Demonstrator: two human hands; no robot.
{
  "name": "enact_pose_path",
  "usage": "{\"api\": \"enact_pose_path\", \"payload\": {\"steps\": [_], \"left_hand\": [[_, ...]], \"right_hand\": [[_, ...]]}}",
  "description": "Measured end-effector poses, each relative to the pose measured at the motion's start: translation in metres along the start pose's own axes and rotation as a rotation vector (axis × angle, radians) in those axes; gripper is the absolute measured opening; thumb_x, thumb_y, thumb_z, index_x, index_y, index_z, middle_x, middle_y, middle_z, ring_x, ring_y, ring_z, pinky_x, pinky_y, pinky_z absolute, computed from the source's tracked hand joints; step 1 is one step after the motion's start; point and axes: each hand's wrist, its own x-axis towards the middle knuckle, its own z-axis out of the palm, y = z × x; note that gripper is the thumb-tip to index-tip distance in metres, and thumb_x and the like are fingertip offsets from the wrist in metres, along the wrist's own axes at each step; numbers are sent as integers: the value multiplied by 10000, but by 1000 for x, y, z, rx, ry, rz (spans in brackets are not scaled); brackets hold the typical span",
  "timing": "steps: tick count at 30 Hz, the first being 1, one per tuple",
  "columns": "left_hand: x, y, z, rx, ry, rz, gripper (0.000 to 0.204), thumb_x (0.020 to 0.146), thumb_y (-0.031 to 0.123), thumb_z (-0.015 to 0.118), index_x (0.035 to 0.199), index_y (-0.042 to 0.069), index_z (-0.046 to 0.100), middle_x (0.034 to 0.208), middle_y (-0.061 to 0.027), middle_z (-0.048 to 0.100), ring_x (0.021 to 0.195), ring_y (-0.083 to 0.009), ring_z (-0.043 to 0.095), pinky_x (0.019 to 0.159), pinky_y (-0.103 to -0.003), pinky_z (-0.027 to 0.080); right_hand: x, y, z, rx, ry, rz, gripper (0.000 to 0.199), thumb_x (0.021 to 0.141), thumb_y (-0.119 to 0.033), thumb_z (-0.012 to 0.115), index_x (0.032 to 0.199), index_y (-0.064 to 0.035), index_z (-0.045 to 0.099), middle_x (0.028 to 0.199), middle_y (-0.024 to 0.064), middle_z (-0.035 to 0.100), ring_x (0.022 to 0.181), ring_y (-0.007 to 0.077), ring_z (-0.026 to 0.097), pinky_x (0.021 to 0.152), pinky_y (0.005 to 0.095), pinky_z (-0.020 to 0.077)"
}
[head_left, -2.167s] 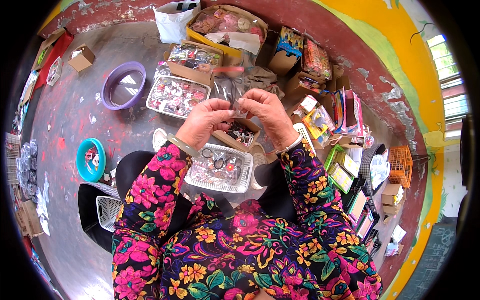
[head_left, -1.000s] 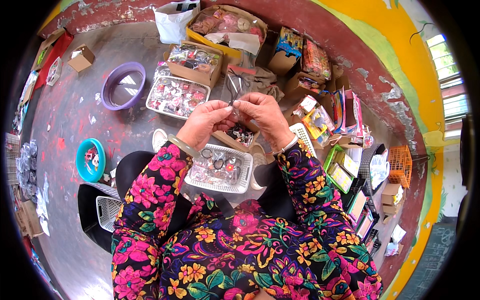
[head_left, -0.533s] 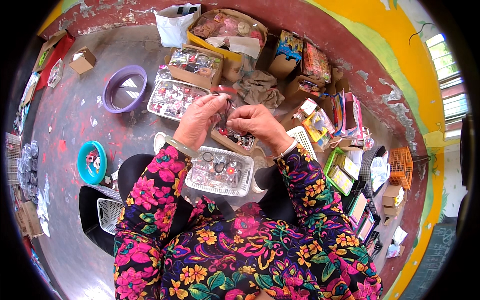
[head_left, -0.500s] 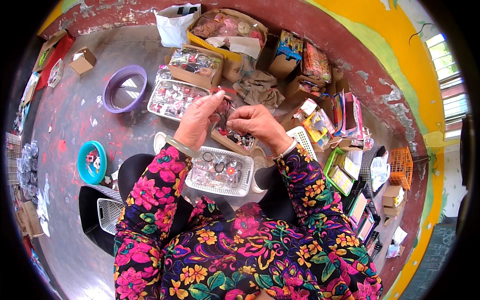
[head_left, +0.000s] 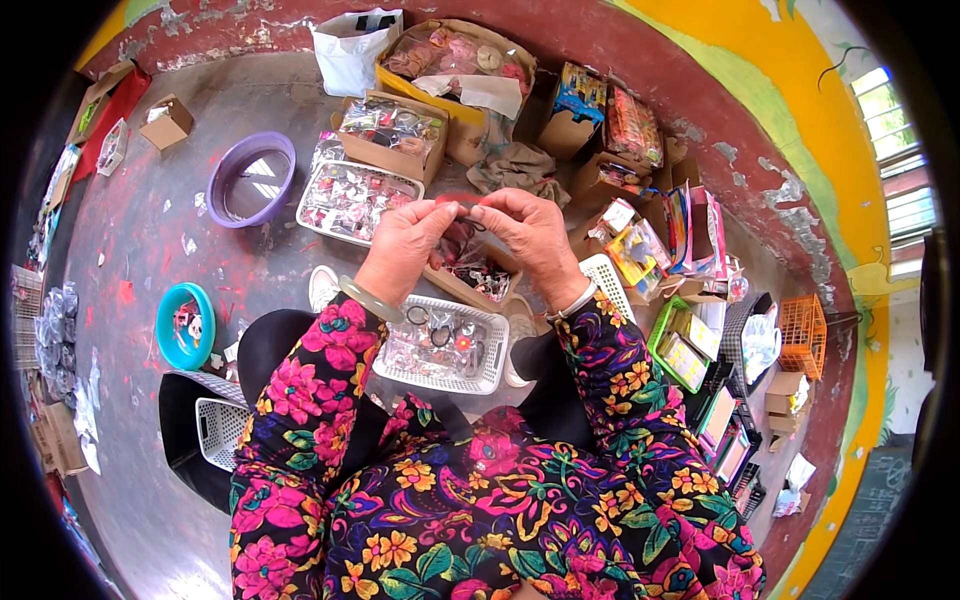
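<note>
My left hand (head_left: 403, 246) and my right hand (head_left: 532, 246) are raised close together in front of me, fingertips nearly meeting. Both pinch a thin dark loop that looks like a hair tie (head_left: 464, 211), mostly hidden by the fingers. Below them, a shallow cardboard box (head_left: 453, 287) holds small dark and red pieces. Nearer to me, between my feet, is a white plastic basket (head_left: 440, 384) of clear packets with dark rings and a red flower-like piece on top.
A white basket (head_left: 325, 233) of packets and an open carton (head_left: 412, 158) lie beyond my left hand. A purple basin (head_left: 219, 190) and a turquoise basin (head_left: 163, 330) stand left. Cartons, a green basket (head_left: 660, 350) and an orange crate (head_left: 803, 335) line the right.
My hands have come closer together, with the left lower and turned inward. The dark loops that hung by the left fingers are now mostly hidden between both hands' fingertips.
</note>
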Motion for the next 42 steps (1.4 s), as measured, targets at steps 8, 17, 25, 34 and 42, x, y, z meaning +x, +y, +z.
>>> {"api": "enact_pose_path", "payload": {"steps": [8, 17, 25, 34, 42], "left_hand": [[1, -7, -2, -224, -29, -46, 197, 900, 136, 471, 1028, 25, 573, 899, -41, 613, 784, -109, 603, 668, -231, 524], [-1, 4, 5, -270, -67, -38, 175, 873, 58, 509, 1029, -4, 558, 922, -66, 613, 838, -139, 612, 735, -253, 522], [3, -6, -1, -210, -63, -75, 197, 869, 42, 522, 1053, -15, 559, 936, -61, 612, 843, -122, 604, 765, -238, 508], [1, -10, -2, -61, -123, -21, 302, 853, 42, 549, 1146, -25, 525, 1000, -67, 601, 873, -123, 595, 776, -238, 497], [1, -10, 1, -10, -161, 3, 364, 835, 51, 583, 1180, -31, 501, 1013, -57, 594, 881, -113, 582, 787, -241, 482]], "right_hand": [[0, 4, 0, 91, 7, 12, 134, 834, -111, 611, 854, 19, 637, 743, -40, 588, 666, 16, 491, 568, 167, 408], [1, 0, -5, 238, 40, 131, 117, 829, -102, 610, 861, 10, 622, 772, -18, 588, 690, 39, 514, 591, 179, 423], [1, -11, -8, -453, 92, -469, 190, 695, -127, 687, 882, -113, 662, 1236, 125, 461, 1148, 286, 421, 954, 365, 337], [3, 1, -6, -583, 0, -450, 185, 665, -150, 689, 850, -150, 679, 1299, 157, 421, 1262, 361, 303, 1020, 412, 269], [6, 8, -12, -440, -157, -303, 157, 699, -183, 693, 840, -120, 664, 1311, 137, 428, 1291, 333, 277, 1036, 424, 225]]}}
